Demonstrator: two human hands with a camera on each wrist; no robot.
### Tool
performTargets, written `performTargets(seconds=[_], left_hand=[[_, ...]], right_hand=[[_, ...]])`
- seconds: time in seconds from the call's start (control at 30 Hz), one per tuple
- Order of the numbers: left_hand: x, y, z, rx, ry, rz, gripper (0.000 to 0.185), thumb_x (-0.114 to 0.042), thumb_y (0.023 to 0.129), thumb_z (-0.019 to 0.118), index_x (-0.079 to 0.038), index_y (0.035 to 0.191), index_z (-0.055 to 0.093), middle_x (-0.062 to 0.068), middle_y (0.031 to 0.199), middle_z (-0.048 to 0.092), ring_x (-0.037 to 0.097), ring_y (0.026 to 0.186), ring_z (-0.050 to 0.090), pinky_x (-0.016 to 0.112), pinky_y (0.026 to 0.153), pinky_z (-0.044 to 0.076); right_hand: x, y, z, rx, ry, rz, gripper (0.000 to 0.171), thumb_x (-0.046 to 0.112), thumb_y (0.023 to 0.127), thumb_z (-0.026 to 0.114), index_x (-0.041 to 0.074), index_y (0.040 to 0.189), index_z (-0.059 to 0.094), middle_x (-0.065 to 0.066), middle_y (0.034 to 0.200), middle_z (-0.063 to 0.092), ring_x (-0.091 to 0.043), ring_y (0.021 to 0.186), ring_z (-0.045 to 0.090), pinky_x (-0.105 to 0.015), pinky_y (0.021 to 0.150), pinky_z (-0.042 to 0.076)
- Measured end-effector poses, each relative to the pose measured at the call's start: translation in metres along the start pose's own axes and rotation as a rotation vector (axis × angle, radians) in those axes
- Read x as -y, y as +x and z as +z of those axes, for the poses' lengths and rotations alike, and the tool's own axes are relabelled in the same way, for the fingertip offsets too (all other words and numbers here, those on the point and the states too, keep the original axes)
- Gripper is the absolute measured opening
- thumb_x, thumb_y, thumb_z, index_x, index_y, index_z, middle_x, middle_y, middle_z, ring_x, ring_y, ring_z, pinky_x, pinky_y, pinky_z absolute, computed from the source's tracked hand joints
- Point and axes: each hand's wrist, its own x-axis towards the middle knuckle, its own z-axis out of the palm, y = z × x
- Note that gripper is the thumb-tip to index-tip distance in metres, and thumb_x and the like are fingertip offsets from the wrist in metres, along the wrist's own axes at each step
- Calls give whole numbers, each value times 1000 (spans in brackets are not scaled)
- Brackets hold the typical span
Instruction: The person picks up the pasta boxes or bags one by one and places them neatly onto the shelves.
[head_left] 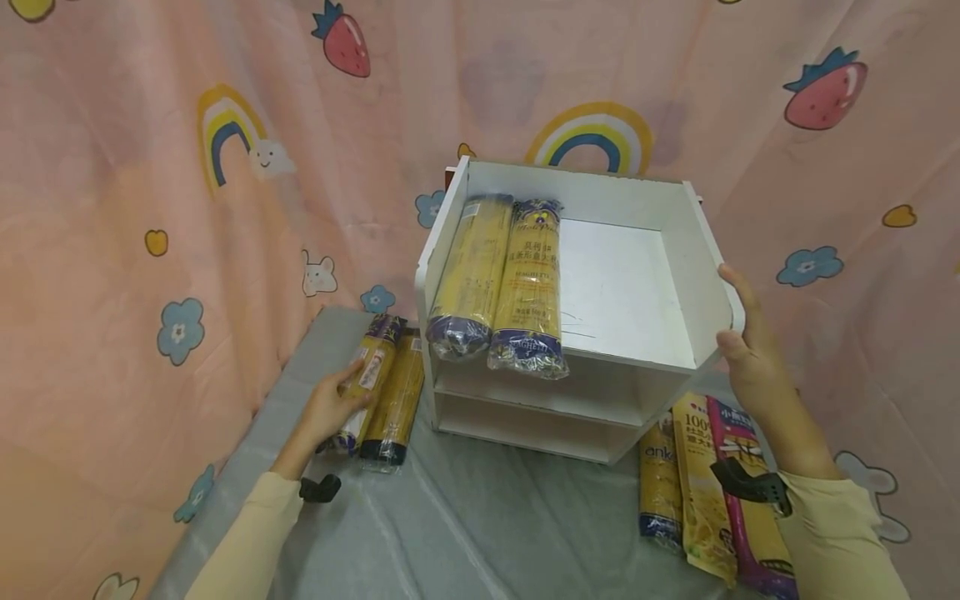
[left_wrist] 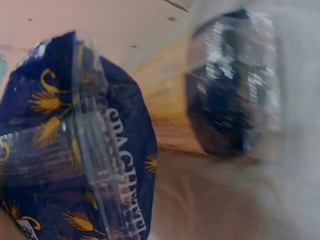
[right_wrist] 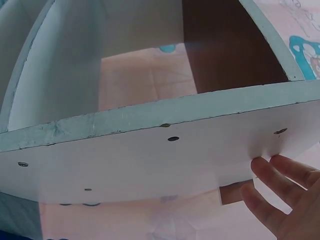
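Note:
My left hand (head_left: 330,408) grips a spaghetti pack (head_left: 372,367) left of the white shelf (head_left: 573,402). Its purple printed end fills the left of the left wrist view. A second spaghetti pack (head_left: 397,400) lies beside it, its dark end (left_wrist: 225,85) blurred in that view. With thumb and fingers my right hand (head_left: 761,367) holds the shelf's right side panel near the front edge. The right wrist view has its fingertips (right_wrist: 260,165) against the panel's outer face. Two spaghetti packs (head_left: 472,275) (head_left: 528,287) lie side by side on the shelf's top, at the left.
At the shelf's right foot lie a spaghetti pack (head_left: 660,483), a yellow pasta bag (head_left: 705,492) and a pink-edged bag (head_left: 757,500). Grey cloth (head_left: 465,525) covers the surface below. A pink patterned curtain (head_left: 360,167) hangs behind. Lower shelf levels (head_left: 536,421) open toward the front.

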Motion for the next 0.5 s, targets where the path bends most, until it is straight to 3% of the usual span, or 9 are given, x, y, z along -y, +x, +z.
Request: performTargets(seconds=[0.07,0.17,0.2,0.27,0.4,0.5], left_hand=[[-6,1,-3,6,-18,2,67,-22,92,71,-9,151,41,18,153,44,25,57,53,27,52,44],[-19,3,-9,-3,-25,8,67,-25,93,71,-10,151,40,17,154,43,35,95,62,28,65,45],[-24,4,-11,0,-47,-1,68,-24,93,70,-11,151,40,20,151,47,39,90,62,30,63,48],[-34,5,-16,-15,-47,-9,68,-24,93,70,-11,152,40,23,145,51,38,104,61,29,68,49],[-55,11,-29,-42,-82,-14,68,-22,92,69,-11,152,39,30,120,61,25,78,67,29,62,55],[-73,15,-40,-54,-116,4,68,-22,93,69,-11,153,38,31,112,64,14,68,66,28,59,56]], right_hand=[[1,0,0,4,2,-9,69,45,100,51,25,158,19,2,165,16,-18,145,29,-51,122,25],[2,-1,1,6,-10,-8,68,44,101,51,25,159,19,2,165,17,-17,145,29,-47,122,26],[2,-1,1,5,-15,-6,68,44,101,50,25,159,19,2,165,17,-18,145,28,-47,122,26],[3,0,1,1,-26,2,67,44,101,50,26,158,20,3,165,17,-19,147,28,-52,122,25],[4,0,2,2,-26,1,67,43,101,50,26,159,19,5,165,16,-23,150,24,-61,120,20],[4,-1,2,10,-27,-5,66,41,102,48,25,159,18,4,166,14,-23,152,22,-62,120,18]])
